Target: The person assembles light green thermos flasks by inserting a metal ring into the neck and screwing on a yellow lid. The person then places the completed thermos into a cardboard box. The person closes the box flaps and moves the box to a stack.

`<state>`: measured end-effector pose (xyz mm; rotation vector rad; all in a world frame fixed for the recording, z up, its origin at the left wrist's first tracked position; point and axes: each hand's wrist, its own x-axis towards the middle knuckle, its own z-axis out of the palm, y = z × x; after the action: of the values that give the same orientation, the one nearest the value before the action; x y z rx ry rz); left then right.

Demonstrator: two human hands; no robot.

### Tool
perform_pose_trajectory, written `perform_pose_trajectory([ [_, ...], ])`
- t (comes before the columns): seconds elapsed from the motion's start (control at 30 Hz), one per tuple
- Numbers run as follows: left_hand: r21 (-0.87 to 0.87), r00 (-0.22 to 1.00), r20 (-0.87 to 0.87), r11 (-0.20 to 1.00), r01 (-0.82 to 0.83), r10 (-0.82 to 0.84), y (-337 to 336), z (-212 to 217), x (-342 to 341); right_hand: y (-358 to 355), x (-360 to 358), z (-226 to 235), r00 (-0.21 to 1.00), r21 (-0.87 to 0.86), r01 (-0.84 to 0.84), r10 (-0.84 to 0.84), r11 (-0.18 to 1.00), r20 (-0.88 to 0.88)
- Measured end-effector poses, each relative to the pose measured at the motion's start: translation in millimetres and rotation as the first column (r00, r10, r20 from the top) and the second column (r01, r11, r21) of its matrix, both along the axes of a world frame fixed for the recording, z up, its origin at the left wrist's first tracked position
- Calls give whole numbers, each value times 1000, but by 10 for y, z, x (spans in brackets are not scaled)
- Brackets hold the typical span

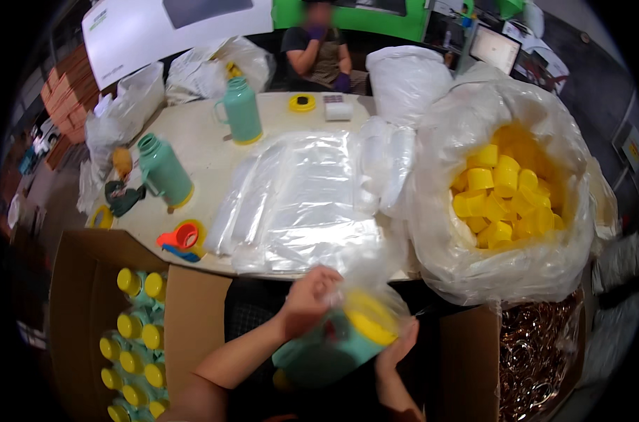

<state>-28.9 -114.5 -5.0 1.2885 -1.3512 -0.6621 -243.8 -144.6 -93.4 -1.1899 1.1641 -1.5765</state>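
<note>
both hands (347,316) blur bagged green jug (337,344), btm cut off.

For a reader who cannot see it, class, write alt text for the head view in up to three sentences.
Both hands, left and right, hold a green flask with a yellow cap inside a clear bag. Ahead is a table with plastic sheets, two flasks, and a sack of yellow caps.
</note>
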Motion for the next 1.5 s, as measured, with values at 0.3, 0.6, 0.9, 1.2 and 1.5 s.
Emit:
perform_pose_trajectory([
  [0.3, 441, 854, 428, 757, -483, 295, 1871, 70, 100, 1264, 160, -315, 625, 290, -758, 777, 584, 70],
  [0.6, 77, 389, 489, 406, -911, 781, 3116, -367, 475, 1269, 1752, 1125, -14, 29, -1000, 950, -5, -311],
  [0.9, 349, 15, 228, -67, -935, 974, 4811, -225, 3021, 2045, 2626, 1604, -324, -148, -925, 930, -351, -175],
  [1.2, 551, 449, 801, -193, -812, 396, 5440, -1980, 4065, 1234, 991, -81, 191, 564, -823, 969, 69, 159],
  [1.5, -583, -382, 560, 22, -812, 735, 3269, 445, 3591, 1052, 932, -736, 269, 689, -694, 963, 209, -22],
])
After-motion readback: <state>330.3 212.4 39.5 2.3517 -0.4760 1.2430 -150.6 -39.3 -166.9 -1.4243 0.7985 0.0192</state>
